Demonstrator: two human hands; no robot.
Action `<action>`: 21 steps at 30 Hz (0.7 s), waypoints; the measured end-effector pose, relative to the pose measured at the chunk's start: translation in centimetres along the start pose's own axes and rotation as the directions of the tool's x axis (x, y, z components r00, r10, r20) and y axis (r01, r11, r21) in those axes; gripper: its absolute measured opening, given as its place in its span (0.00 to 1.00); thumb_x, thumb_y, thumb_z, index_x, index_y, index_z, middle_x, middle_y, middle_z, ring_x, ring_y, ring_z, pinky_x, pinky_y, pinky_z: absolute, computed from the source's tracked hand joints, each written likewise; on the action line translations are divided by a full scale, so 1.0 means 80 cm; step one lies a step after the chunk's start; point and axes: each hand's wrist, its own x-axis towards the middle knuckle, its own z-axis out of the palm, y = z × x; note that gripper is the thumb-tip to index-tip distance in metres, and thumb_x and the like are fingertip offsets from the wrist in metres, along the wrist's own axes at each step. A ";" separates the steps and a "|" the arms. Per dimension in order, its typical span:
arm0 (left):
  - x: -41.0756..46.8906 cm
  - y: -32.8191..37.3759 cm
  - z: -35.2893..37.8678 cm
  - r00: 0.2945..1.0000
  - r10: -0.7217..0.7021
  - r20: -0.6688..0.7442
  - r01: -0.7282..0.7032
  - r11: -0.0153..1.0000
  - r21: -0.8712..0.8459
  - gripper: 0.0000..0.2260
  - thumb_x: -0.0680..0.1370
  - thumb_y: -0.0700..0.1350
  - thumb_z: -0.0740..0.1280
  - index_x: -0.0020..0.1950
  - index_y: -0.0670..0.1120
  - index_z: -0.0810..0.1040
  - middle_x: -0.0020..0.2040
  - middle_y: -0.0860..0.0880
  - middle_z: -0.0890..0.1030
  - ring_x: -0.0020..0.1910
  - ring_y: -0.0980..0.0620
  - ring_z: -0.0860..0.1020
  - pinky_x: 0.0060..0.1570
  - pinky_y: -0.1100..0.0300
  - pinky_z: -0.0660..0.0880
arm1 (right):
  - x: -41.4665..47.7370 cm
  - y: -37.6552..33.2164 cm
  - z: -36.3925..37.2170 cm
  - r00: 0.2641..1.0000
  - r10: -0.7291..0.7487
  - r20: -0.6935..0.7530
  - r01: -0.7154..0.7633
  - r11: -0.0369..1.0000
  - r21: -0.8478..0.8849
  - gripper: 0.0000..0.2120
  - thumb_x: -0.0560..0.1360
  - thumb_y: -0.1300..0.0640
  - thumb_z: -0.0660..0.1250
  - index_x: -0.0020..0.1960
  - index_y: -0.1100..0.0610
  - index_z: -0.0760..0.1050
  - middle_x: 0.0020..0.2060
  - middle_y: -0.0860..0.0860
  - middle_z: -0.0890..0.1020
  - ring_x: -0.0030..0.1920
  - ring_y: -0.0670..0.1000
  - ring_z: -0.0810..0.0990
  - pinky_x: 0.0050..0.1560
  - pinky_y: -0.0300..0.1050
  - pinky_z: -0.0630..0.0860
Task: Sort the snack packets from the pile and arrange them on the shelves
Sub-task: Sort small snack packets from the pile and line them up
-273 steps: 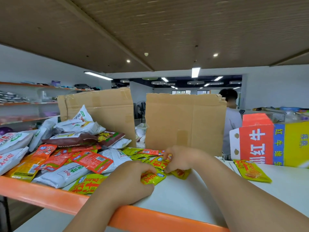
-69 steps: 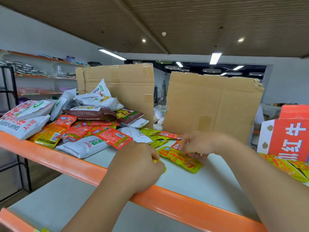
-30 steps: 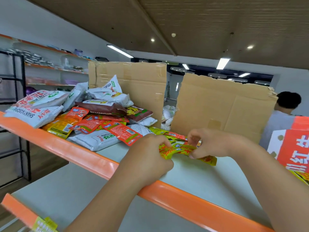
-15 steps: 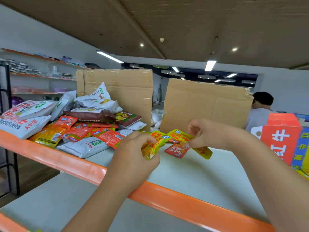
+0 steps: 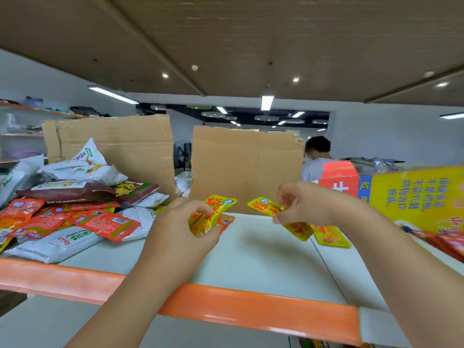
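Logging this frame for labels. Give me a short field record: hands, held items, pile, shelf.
left hand: grips a yellow packet, raised over the shelf
right hand: pinches a second yellow packet, also raised
pile: white, red and brown packets heaped at shelf left
laid down: a third yellow packet flat by the printed box, right
backdrop: two cardboard sheets standing upright

cam=head, single wide-angle view | from: person's head, just in front of the orange-edged shelf (image 5: 251, 307) | faced: forward into the shelf bay, slightly down | range: close, left hand (image 5: 180, 229) and right hand (image 5: 308, 204) at mid-frame, upper shelf underside (image 5: 276, 33) overhead
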 end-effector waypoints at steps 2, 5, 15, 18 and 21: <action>0.005 0.025 0.021 0.998 0.032 0.046 -0.030 0.999 -0.041 0.11 0.68 0.46 0.79 0.44 0.58 0.80 0.47 0.58 0.78 0.50 0.64 0.74 0.44 0.71 0.68 | -0.018 0.017 -0.011 0.999 0.027 -0.023 -0.027 1.000 -0.016 0.16 0.71 0.40 0.75 0.45 0.46 0.71 0.46 0.43 0.77 0.41 0.43 0.75 0.38 0.42 0.70; 0.013 0.065 0.052 0.995 0.052 0.084 -0.046 0.997 -0.063 0.11 0.68 0.49 0.78 0.44 0.59 0.80 0.47 0.58 0.77 0.48 0.63 0.75 0.43 0.69 0.68 | -0.045 0.048 -0.028 0.995 0.075 -0.068 -0.077 0.997 -0.019 0.17 0.70 0.39 0.76 0.46 0.47 0.72 0.46 0.44 0.77 0.42 0.46 0.75 0.41 0.46 0.72; 0.004 0.179 0.147 0.975 0.018 0.221 -0.002 0.997 -0.075 0.07 0.70 0.53 0.76 0.45 0.57 0.80 0.47 0.57 0.76 0.44 0.60 0.76 0.38 0.64 0.71 | -0.127 0.182 -0.061 0.935 0.320 -0.155 -0.320 0.947 0.024 0.21 0.67 0.35 0.75 0.47 0.48 0.73 0.44 0.48 0.81 0.43 0.51 0.79 0.43 0.48 0.76; -0.003 0.207 0.172 0.968 -0.003 0.253 0.025 0.996 -0.083 0.07 0.70 0.53 0.76 0.43 0.58 0.79 0.48 0.58 0.76 0.44 0.63 0.75 0.37 0.64 0.68 | -0.142 0.216 -0.067 0.927 0.337 -0.162 -0.336 0.941 0.034 0.21 0.67 0.34 0.74 0.47 0.48 0.73 0.41 0.49 0.83 0.42 0.52 0.81 0.40 0.47 0.74; -0.012 0.232 0.195 0.961 -0.035 0.274 0.049 0.998 -0.044 0.08 0.70 0.52 0.76 0.42 0.58 0.78 0.47 0.60 0.76 0.42 0.63 0.76 0.36 0.63 0.69 | -0.151 0.244 -0.068 0.931 0.334 -0.149 -0.330 0.943 0.048 0.21 0.67 0.34 0.73 0.46 0.49 0.73 0.41 0.49 0.82 0.43 0.53 0.81 0.40 0.48 0.74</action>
